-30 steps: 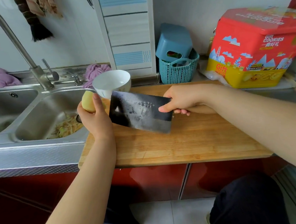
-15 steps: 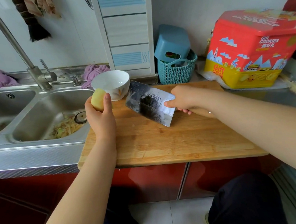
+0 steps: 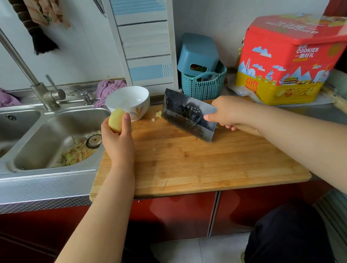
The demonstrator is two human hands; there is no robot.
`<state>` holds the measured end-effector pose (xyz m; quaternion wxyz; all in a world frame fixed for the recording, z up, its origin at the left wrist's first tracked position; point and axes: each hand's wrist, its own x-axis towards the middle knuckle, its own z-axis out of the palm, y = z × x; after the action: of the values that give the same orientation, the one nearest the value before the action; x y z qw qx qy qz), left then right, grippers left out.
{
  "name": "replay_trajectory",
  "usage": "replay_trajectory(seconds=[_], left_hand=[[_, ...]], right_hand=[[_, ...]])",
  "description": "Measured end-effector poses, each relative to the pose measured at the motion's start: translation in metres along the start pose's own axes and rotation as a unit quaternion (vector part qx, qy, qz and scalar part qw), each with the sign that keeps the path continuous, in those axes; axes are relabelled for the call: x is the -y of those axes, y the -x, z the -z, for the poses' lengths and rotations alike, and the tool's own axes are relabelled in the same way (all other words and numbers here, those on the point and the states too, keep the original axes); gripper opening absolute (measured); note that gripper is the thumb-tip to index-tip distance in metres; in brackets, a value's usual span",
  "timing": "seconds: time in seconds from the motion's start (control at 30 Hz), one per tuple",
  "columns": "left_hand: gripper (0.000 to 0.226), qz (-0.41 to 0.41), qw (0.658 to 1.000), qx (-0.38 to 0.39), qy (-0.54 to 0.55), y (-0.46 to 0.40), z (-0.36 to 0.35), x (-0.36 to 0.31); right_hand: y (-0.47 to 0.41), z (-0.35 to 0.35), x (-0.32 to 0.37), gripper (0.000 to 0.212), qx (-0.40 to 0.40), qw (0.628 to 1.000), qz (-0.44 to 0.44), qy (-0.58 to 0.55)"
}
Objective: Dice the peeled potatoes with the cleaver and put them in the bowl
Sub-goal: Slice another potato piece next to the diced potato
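- where the counter meets the steel sink [image 3: 46,140], a wooden cutting board [image 3: 191,167] lies with its left edge just beside the basin, which holds pale peelings.
- a red and yellow cookie tin [image 3: 291,61] stands at the back right, near a teal basket [image 3: 204,86].
- the cleaver [image 3: 185,114] is tilted over the board's far half, its handle wrapped by the curled fingers of the right hand [image 3: 228,113].
- the white bowl [image 3: 128,102] sits at the board's far left corner.
- the left hand [image 3: 117,139] grips a peeled potato [image 3: 116,120], fingers closed round it, raised just in front of the bowl.
- small potato bits [image 3: 157,115] lie on the board between bowl and blade.
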<state>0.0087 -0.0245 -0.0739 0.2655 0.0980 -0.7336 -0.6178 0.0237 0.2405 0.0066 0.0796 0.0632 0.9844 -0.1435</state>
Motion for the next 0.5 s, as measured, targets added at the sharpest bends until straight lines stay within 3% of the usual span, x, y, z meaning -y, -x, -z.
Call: replay_trajectory(seconds=[0.2, 0.5], left_hand=[[0.049, 0.01, 1.0, -0.013, 0.003, 0.0, 0.002, 0.0], [0.049, 0.01, 1.0, -0.02, 0.002, 0.001, 0.005, -0.001]], right_hand=[[0.011, -0.002, 0.019, 0.037, 0.07, 0.992, 0.061, -0.081], [0.022, -0.018, 0.04, 0.04, 0.126, 0.985, 0.089, -0.083]])
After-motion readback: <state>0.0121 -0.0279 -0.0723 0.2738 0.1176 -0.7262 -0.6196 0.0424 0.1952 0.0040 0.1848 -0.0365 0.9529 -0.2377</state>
